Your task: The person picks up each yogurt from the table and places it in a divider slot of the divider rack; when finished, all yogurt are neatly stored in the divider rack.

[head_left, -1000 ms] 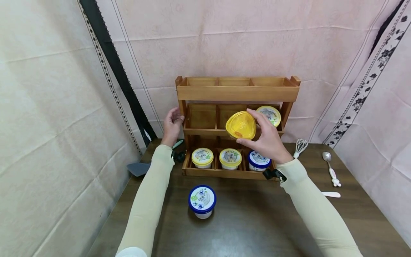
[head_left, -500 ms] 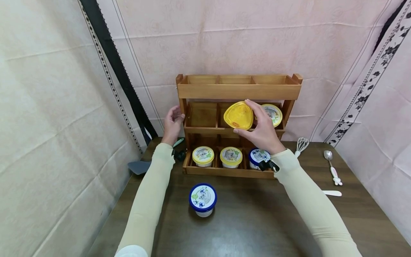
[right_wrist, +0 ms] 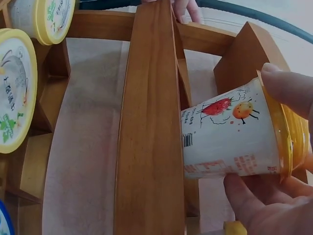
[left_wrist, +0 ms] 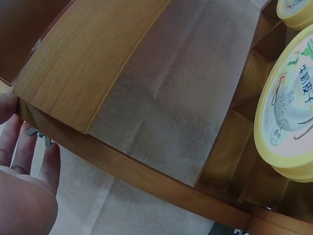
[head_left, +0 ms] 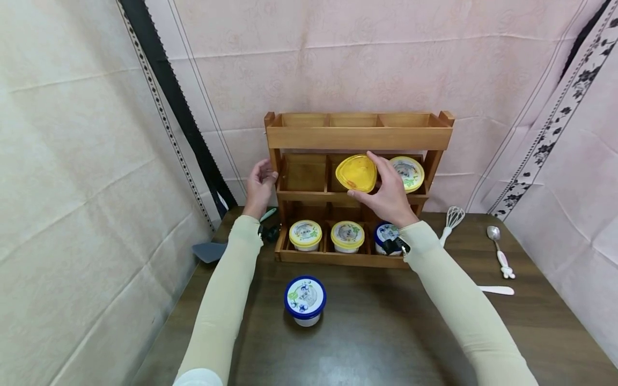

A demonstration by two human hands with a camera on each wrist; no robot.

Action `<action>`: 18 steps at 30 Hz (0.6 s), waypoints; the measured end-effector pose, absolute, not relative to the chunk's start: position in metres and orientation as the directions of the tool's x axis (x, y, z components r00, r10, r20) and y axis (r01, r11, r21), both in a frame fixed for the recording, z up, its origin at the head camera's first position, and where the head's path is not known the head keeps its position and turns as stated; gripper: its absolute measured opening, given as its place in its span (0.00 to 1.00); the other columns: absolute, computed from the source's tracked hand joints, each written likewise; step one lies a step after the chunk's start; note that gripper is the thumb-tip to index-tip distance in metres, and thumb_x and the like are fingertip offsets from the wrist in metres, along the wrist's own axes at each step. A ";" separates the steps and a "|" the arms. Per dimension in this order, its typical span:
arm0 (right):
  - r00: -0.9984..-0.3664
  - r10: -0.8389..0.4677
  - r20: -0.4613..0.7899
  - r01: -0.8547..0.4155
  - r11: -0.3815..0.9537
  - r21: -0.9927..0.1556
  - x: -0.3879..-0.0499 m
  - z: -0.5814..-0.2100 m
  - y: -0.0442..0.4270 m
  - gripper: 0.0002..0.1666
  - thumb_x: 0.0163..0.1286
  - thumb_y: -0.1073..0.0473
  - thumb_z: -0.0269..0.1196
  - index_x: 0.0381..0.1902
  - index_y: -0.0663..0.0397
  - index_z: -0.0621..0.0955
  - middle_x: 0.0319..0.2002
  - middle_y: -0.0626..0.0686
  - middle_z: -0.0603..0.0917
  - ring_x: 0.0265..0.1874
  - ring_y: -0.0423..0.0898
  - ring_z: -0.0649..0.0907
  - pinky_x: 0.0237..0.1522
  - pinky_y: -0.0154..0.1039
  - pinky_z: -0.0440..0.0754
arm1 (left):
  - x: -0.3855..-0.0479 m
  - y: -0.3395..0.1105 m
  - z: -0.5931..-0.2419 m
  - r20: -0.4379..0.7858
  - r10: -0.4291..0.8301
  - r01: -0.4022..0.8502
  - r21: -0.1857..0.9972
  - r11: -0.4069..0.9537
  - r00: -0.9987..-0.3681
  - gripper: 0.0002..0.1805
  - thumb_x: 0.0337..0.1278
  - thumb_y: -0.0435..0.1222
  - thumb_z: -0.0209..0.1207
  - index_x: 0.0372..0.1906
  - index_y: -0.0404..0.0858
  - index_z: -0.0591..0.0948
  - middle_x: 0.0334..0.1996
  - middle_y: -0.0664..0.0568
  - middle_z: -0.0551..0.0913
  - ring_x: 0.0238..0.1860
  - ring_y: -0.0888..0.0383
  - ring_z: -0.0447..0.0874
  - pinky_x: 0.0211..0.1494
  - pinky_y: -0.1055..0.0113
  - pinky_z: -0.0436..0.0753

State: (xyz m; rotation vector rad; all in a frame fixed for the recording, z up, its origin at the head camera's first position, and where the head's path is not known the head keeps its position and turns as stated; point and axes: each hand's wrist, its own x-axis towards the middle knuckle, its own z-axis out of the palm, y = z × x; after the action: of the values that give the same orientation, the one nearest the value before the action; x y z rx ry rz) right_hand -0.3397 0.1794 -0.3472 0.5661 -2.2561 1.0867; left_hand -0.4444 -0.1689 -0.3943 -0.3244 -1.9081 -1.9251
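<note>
My right hand point(head_left: 386, 187) grips a white plastic cup with a yellow three-cornered top point(head_left: 356, 173). It hangs tilted at the middle compartment of the wooden rack's point(head_left: 359, 139) middle tier. Strawberry and orange pictures mark the cup's side point(right_wrist: 234, 127) in the right wrist view, and the rack's rail hides its bottom end. My left hand point(head_left: 260, 185) holds the rack's left side post, thumb at the wood's edge and fingers by a wing nut point(left_wrist: 38, 134). Right of the held cup, a yellow-lidded tub point(head_left: 407, 173) stands in the same tier.
On the bottom tier stand two yellow-lidded tubs point(head_left: 306, 235) and a blue-lidded tub point(head_left: 386, 234). Another blue-lidded tub point(head_left: 305, 297) is on the table in front. A whisk point(head_left: 454, 219), a spoon point(head_left: 499, 251) and a white handle point(head_left: 497, 290) lie right, a grey spatula point(head_left: 208, 251) left.
My right hand has raised the cup and shifted it slightly left, onto the middle tier's middle compartment. The left hand stays on the rack's side.
</note>
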 end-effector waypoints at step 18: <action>-0.856 -0.142 0.497 -0.471 0.609 -0.638 -0.356 -0.343 0.170 0.58 0.66 0.43 0.76 0.83 0.54 0.59 0.74 0.63 0.72 0.69 0.60 0.75 0.70 0.59 0.75 | -0.443 -0.170 -0.394 0.446 -0.118 0.446 0.895 0.025 -0.887 0.23 0.74 0.32 0.63 0.70 0.46 0.77 0.63 0.47 0.80 0.61 0.55 0.78 0.70 0.57 0.79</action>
State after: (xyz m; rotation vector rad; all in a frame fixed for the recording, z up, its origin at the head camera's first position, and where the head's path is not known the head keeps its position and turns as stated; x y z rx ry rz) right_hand -0.3563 0.1702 -0.3425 0.4890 -2.4390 1.1324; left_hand -0.4432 -0.1704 -0.3939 -0.3333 -1.9118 -1.9180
